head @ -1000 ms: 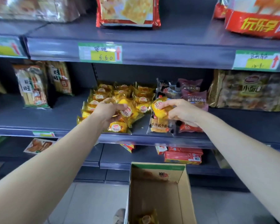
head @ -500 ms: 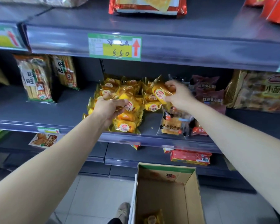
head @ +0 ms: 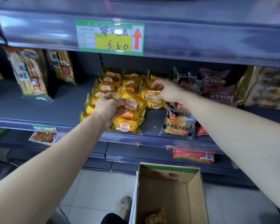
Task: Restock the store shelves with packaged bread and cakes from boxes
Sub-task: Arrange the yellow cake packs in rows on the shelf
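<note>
Several yellow-wrapped bread packs (head: 126, 126) lie piled on the middle grey shelf (head: 39, 110). My left hand (head: 109, 106) pinches the wrapper of one yellow pack (head: 132, 104) on the front of the pile. My right hand (head: 167, 91) grips another yellow pack (head: 149, 95) at the right side of the pile, holding it low over the packs beneath. An open cardboard box (head: 196, 183) stands on the floor below, with one yellow pack (head: 154, 217) left at its bottom.
Tall snack bags (head: 28, 73) stand at the shelf's left. A clear-wrapped toast pack (head: 176, 125), red-bean bread packs (head: 217, 88) and a brown bag (head: 268, 88) sit to the right. A price tag (head: 110, 37) hangs on the shelf above. A red box (head: 193, 156) lies on the lower shelf.
My right hand carried its yellow pack up from the shelf's front and back onto the right side of the pile. My left hand stayed on the front packs. The view drew closer.
</note>
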`<state>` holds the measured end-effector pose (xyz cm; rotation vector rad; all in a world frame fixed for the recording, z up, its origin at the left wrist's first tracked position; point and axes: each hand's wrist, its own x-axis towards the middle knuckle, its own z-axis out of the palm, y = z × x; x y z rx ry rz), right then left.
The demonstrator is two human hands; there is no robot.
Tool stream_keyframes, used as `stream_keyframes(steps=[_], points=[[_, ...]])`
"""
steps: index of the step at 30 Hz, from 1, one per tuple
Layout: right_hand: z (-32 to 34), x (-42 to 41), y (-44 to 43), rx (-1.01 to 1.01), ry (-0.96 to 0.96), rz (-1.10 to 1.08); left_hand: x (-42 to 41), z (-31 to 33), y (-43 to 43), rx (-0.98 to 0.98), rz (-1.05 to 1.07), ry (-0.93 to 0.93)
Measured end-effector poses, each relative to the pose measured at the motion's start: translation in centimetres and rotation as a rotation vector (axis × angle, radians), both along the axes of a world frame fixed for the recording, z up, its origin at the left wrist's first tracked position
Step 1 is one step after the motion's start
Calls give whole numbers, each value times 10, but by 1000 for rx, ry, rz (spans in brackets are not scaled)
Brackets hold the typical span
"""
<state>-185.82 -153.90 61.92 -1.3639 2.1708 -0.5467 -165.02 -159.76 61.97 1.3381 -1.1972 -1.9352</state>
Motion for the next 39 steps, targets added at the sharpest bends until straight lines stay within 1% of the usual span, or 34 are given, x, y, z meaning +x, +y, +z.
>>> stream_keyframes(steps=[5, 8, 10, 13, 17, 21, 25, 29, 34, 36, 39], points=[[-28, -10, 4, 172, 72, 32, 4, -6, -10, -42, 4, -77], [-34, -12, 2, 227, 134, 66, 3, -7, -9, -75, -28, -133], [-38, -12, -2, 226, 175, 68, -1, -9, -4, -77, -91, -152], [-43, -13, -5, 194, 205, 51, -15, -12, 7, -101, -221, -216], [-44, -17, -1, 132, 134, 15, -38, -27, 16, -241, -385, -377], [-41, -17, 8, 51, 73, -13, -56, -40, 23, -472, -446, -564], [-36, -16, 19, -5, 74, -30, -69, -50, 29, -602, -426, -704], [-32, -14, 26, -47, 86, -54, -82, -57, 29, -686, -538, -883], [-27, -8, 25, -156, 83, -120, -90, -55, 27, -900, -703, -1124], [-25, -4, 24, -192, 93, -119, -92, -53, 26, -933, -750, -1185], [-21, 0, 28, -223, 105, -111, -94, -52, 23, -844, -783, -1189]])
